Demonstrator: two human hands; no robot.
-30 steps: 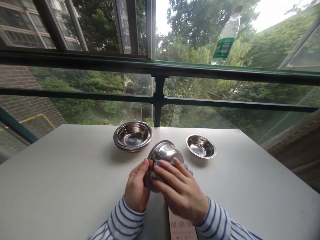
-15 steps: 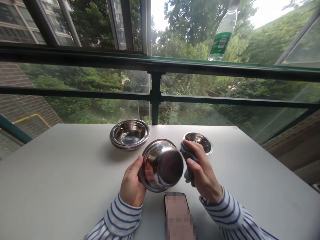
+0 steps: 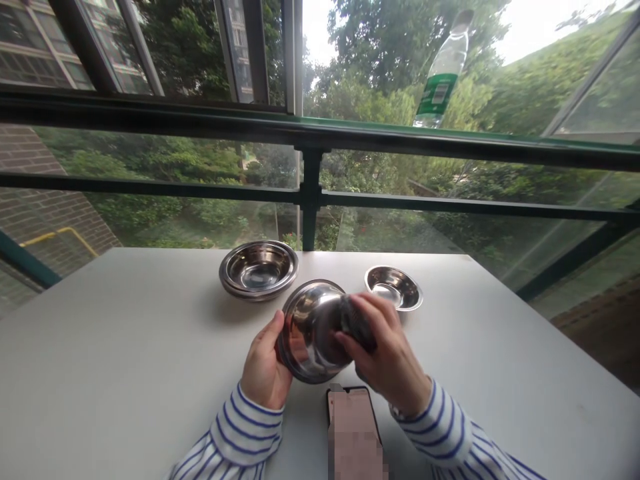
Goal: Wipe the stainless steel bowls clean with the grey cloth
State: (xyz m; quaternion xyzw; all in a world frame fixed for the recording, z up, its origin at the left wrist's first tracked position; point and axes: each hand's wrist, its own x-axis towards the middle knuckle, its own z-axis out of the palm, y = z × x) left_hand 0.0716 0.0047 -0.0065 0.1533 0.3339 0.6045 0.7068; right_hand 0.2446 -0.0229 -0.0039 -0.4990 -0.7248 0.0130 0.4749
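Note:
My left hand grips a shiny steel bowl by its rim, thumb on the outside. The bowl is tilted on its side above the table, with its outer base turned to the right. Bunched in my right hand is a dark grey cloth, pressed against the bowl's base. The fingers of that hand are slightly blurred and cover part of the bowl.
A stack of steel bowls stands at the back left of the white table. One smaller steel bowl sits at the back right. A phone lies near the front. A water bottle stands on the railing.
My right hand has moved left with the cloth, from beside the bowl onto its base. The left hand and the bowl have stayed nearly still.

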